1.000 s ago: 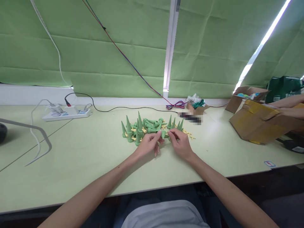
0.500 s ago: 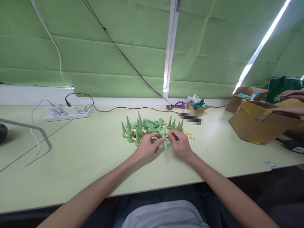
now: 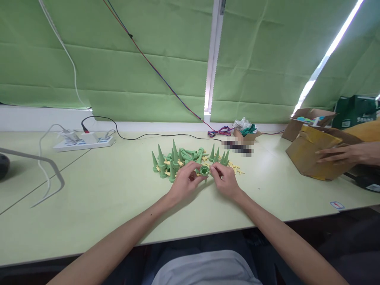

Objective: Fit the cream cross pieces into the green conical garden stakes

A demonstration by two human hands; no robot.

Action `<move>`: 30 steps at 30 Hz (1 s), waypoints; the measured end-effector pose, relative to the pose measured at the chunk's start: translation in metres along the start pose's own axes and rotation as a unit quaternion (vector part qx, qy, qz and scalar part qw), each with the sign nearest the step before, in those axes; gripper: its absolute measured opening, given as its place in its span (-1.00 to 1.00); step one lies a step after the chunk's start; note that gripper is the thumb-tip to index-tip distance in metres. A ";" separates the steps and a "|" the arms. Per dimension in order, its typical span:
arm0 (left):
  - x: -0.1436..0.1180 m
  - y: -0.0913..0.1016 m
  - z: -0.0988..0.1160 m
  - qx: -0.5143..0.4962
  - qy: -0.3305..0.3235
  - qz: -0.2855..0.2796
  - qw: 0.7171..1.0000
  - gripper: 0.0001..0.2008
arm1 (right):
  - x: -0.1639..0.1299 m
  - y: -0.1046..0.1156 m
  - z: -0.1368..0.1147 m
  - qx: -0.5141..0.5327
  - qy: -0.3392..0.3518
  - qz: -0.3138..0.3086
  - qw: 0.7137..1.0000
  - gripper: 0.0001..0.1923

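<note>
My left hand [image 3: 187, 179] pinches a green plastic watering spike [image 3: 204, 170] by its wide end, between thumb and fingers. The round hollow mouth faces me, and the tip points down and away, mostly hidden behind it. Just right of the rim, my right hand [image 3: 225, 179] is closed in a pinch; whatever its fingertips hold is too small to make out. Behind my hands, several green spikes [image 3: 174, 152] stand upright with small yellow pieces at their bases. More green spikes [image 3: 190, 153] lie in a heap, and loose yellow pieces [image 3: 238, 169] are scattered at the right.
A cardboard box [image 3: 308, 154] stands at the right, touched by another person's hand [image 3: 347, 153]. Behind it is a second open box [image 3: 292, 128]. A power strip [image 3: 84, 145] lies at the left, and a black cable [image 3: 166, 135] crosses the table's back.
My left hand has tipped the spike so its hollow mouth turns toward me. The other person's hand has moved lower, to the side of the box.
</note>
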State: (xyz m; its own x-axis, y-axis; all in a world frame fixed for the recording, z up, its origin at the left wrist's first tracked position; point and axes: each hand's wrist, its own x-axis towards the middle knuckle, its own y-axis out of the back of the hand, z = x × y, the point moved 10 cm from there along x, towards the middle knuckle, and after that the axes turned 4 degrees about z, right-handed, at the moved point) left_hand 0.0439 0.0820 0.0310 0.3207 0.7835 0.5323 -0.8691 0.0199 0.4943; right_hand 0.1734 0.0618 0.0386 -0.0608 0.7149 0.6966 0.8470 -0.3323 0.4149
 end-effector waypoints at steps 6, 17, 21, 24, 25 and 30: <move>-0.001 -0.002 -0.008 0.004 0.066 -0.017 0.998 -0.75 | 0.001 0.002 -0.003 0.004 -0.002 0.016 1.000 -0.76; -0.007 -0.028 -0.022 -0.243 0.237 -0.118 0.933 -0.43 | 0.001 0.008 -0.006 0.025 0.005 0.039 0.999 -0.78; -0.011 -0.036 -0.025 -0.302 0.274 -0.145 0.902 -0.43 | 0.002 0.003 -0.010 0.036 0.020 0.014 0.999 -0.78; -0.010 -0.036 -0.023 -0.316 0.259 -0.148 0.900 -0.47 | 0.002 0.002 -0.010 0.042 0.021 0.009 0.999 -0.79; -0.010 -0.035 -0.023 -0.316 0.251 -0.148 0.903 -0.47 | 0.002 0.002 -0.010 0.043 0.022 0.008 0.999 -0.80; -0.010 -0.033 -0.016 -0.280 0.208 -0.169 0.922 -0.49 | 0.001 0.001 -0.006 0.036 0.018 0.006 0.999 -0.78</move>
State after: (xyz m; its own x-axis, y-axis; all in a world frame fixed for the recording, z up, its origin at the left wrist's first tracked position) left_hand 0.0633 0.0837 -0.0016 0.5374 0.8420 0.0469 -0.8418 0.5323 0.0901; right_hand 0.1711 0.0582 0.0439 -0.0677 0.6878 0.7227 0.8839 -0.2947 0.3632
